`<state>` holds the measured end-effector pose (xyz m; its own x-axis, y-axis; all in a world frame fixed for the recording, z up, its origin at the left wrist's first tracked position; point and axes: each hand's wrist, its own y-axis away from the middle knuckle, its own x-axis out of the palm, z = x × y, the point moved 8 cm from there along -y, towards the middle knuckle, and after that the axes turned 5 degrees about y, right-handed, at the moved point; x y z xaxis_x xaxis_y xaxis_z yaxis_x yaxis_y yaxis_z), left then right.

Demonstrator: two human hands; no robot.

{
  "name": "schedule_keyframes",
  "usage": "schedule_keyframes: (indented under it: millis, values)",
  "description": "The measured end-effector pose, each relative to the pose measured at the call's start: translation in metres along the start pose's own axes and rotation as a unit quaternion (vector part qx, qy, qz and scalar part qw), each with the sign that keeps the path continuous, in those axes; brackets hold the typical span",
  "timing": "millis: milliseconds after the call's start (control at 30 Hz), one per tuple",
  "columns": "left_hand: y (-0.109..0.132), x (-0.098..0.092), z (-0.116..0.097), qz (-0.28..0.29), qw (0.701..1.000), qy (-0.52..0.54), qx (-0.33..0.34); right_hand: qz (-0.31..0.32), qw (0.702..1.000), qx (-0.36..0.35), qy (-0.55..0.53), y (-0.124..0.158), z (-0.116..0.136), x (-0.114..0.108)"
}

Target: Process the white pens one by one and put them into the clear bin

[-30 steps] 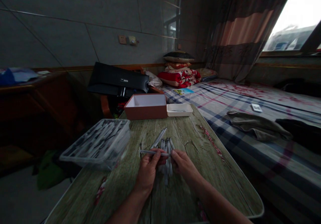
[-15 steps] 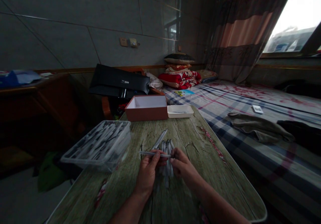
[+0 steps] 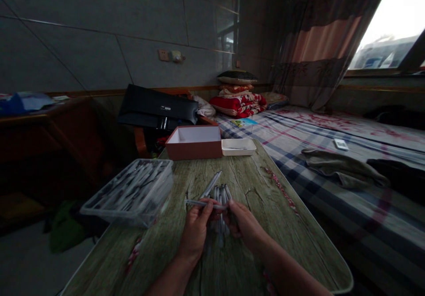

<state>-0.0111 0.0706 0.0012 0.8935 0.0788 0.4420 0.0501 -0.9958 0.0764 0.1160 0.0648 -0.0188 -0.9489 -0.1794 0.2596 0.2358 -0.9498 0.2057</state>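
A slim clear-and-grey pen (image 3: pixel 195 202) lies level across my fingers, just above the table. My left hand (image 3: pixel 195 227) pinches it between thumb and fingers near its middle. At the pen's right end, my right hand (image 3: pixel 244 223) is closed on the tip with thumb and fingertips. Several similar pens (image 3: pixel 220 232) rest side by side on the table beneath my hands, partly covered by them. A few more pens (image 3: pixel 211 184) lie slanted just beyond the left hand.
A clear plastic box (image 3: pixel 129 190) full of pens stands on the left of the wood-patterned table (image 3: pixel 299 251). At the far edge sit a brown box (image 3: pixel 194 151) with a white inside and a small cream tray (image 3: pixel 238 151) holding something thin. A bed (image 3: pixel 285 136) adjoins on the right.
My right hand has shifted slightly, its fingers closing round the pen's right end. The left hand and the pen stay almost where they were.
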Motion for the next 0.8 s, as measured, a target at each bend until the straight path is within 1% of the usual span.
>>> schedule_keyframes:
  millis: [100, 267, 400, 467, 500, 567, 633, 700, 800]
  values:
    - [0.001, 0.000, -0.001, -0.001, 1.000, -0.010, 0.009, 0.008, 1.000, -0.001, 0.015, -0.002, -0.002, 0.001]
    - [0.003, -0.002, -0.003, -0.015, 0.999, -0.016, 0.024, 0.015, 1.000, -0.015, 0.002, -0.004, -0.002, 0.004]
    - [0.001, -0.009, -0.004, -0.051, 0.998, 0.009, 0.028, 0.000, 0.999, -0.043, 0.018, -0.002, 0.004, 0.002]
    - [-0.002, -0.014, -0.004, -0.071, 0.997, 0.021, 0.037, 0.004, 0.999, -0.046, 0.002, -0.001, 0.006, 0.002]
    - [-0.003, -0.017, -0.005, -0.078, 0.996, 0.023, 0.044, 0.015, 0.999, -0.035, -0.019, -0.001, 0.005, 0.003]
    - [-0.004, -0.020, -0.006, -0.083, 0.994, 0.020, 0.063, 0.049, 0.996, 0.010, -0.075, 0.001, 0.001, 0.007]
    - [-0.003, -0.020, -0.008, -0.073, 0.994, 0.002, 0.082, 0.087, 0.988, 0.050, -0.121, 0.003, -0.001, 0.012]
    - [0.001, -0.016, -0.011, -0.049, 0.993, -0.043, 0.097, 0.110, 0.982, 0.067, -0.135, 0.005, -0.002, 0.017]
    - [0.007, -0.007, -0.019, -0.023, 0.986, -0.111, 0.121, 0.106, 0.985, 0.083, -0.111, 0.007, -0.005, 0.018]
